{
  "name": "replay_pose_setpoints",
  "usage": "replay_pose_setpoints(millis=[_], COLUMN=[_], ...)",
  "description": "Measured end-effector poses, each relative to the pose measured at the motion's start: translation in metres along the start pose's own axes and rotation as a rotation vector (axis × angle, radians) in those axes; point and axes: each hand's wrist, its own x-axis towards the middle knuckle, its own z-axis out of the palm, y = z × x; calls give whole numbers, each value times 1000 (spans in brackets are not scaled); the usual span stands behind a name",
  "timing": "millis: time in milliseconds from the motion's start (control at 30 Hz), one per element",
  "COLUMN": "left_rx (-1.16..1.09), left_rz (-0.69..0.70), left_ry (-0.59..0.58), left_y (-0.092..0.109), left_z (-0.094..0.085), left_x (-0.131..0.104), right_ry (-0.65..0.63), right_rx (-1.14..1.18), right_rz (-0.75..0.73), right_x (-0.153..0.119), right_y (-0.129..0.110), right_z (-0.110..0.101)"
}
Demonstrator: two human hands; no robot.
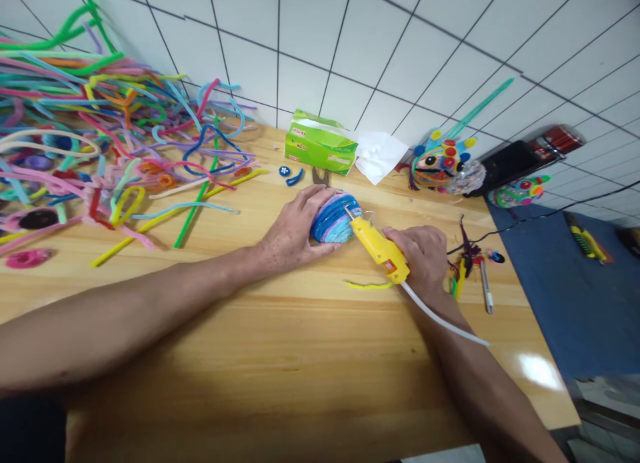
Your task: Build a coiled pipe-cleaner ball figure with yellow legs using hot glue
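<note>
My left hand (pixel 299 226) is wrapped round the left side of a rounded craft piece (pixel 336 216) striped in blue, light blue and purple, resting at the table's middle. In my right hand (pixel 423 253) is a yellow hot glue gun (pixel 379 246), its metal nozzle pointing up and left at the striped surface. Whether the nozzle touches it I cannot tell. A long clear glue stick (pixel 440 322) sticks out of the gun's back end. Just behind the craft piece lie pliers (pixel 321 177), partly hidden. A short yellow pipe cleaner (pixel 369 286) lies below the gun.
A heap of coloured pipe cleaners (pixel 125 150) covers the table's left side. Behind stand a green tissue pack (pixel 320 143), a crumpled tissue (pixel 379 155) and a decorated figure (pixel 440 162). A white pen-like tool (pixel 487 286) and a black cord (pixel 540 216) are at the right.
</note>
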Motion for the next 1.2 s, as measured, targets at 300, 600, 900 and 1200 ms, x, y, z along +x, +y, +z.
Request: replay_pose_setpoints(millis=[300,600,900,1200], left_rx=[0,-6,3,-12], left_rz=[27,-36,11,2], left_ry=[12,-31,-18,-17], left_y=[-1,1,0,-1], left_z=[0,-1,-2,0], left_x=[1,1,1,1], right_ry=[41,47,27,45], right_rx=[4,23,29,56], right_rz=[2,-13,22,21], right_x=[1,4,-2,-4], right_y=[-3,-3,-1,1], right_z=[3,1,3,4])
